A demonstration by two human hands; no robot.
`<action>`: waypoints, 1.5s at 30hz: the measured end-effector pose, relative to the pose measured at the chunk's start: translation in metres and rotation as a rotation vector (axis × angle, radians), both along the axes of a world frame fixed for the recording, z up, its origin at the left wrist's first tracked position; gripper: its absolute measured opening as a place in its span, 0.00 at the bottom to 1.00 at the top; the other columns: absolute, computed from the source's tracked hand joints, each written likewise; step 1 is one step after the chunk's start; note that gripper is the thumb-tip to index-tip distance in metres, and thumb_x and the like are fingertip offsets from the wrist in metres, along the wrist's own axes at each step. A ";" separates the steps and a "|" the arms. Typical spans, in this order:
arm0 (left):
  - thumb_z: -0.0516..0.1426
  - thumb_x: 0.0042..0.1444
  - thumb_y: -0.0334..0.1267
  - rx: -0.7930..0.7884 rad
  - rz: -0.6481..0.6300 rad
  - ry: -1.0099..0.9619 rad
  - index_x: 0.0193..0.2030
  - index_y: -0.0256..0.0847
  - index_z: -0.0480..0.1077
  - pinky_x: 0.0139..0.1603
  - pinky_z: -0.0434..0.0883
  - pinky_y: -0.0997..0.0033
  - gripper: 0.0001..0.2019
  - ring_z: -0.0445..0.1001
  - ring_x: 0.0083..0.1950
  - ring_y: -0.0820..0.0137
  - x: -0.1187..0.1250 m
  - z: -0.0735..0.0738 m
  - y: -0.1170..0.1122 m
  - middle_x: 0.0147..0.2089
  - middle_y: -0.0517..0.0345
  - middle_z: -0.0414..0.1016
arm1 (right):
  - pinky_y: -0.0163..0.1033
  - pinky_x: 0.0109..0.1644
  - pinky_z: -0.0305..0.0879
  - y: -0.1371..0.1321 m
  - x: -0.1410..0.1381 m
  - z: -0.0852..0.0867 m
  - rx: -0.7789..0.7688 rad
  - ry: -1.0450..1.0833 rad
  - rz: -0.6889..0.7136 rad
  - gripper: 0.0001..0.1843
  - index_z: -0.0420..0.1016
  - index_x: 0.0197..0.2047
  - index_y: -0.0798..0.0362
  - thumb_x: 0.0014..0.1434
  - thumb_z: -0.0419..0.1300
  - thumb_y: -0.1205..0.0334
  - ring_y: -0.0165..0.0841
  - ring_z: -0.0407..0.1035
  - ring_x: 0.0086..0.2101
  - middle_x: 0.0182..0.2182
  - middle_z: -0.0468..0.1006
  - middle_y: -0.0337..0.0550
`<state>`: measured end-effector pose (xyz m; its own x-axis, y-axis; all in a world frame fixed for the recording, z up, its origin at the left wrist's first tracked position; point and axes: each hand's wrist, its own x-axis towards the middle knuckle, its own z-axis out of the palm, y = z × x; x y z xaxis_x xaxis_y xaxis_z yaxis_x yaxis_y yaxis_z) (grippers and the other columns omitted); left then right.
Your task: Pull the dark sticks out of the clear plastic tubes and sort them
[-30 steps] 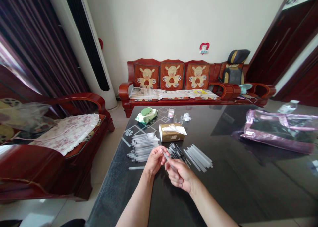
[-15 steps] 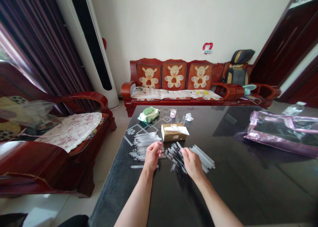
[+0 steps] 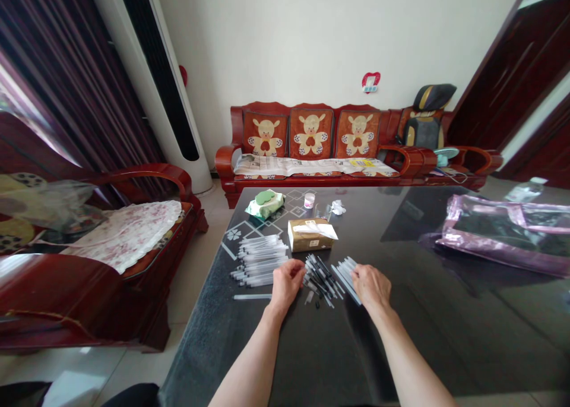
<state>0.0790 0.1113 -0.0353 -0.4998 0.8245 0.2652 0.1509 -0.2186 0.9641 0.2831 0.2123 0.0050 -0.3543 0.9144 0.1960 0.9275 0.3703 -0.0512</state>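
Now hands apart, down on table (image 3: 423, 312) toward left edge: left hand (image 3: 287, 279) curled at dark refill pile (image 3: 321, 271), right hand (image 3: 371, 285) over clear tube pile (image 3: 346, 269); grips hidden, cannot tell. Second ago both pinched one tube mid-air, so that piece likely finished.

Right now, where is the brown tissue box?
In the head view, near the centre, the brown tissue box sits just beyond the dark pen refills and right of the clear pen barrels.

tubes (image 3: 260, 260) left of refills (image 3: 321, 273), box (image 3: 309, 236) behind
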 end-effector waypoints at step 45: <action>0.58 0.53 0.40 -0.165 -0.118 0.197 0.35 0.40 0.67 0.25 0.61 0.77 0.07 0.66 0.22 0.75 -0.016 0.066 -0.051 0.25 0.62 0.71 | 0.30 0.17 0.57 -0.055 -0.057 0.004 -0.923 0.875 0.370 0.18 0.74 0.37 0.56 0.56 0.53 0.50 0.27 0.65 0.16 0.20 0.75 0.40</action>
<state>0.0627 0.0599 0.0308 -0.3502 0.9140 0.2050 0.3214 -0.0883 0.9428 0.2265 0.1574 0.0085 -0.6859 0.7118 -0.1515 0.3119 0.0995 -0.9449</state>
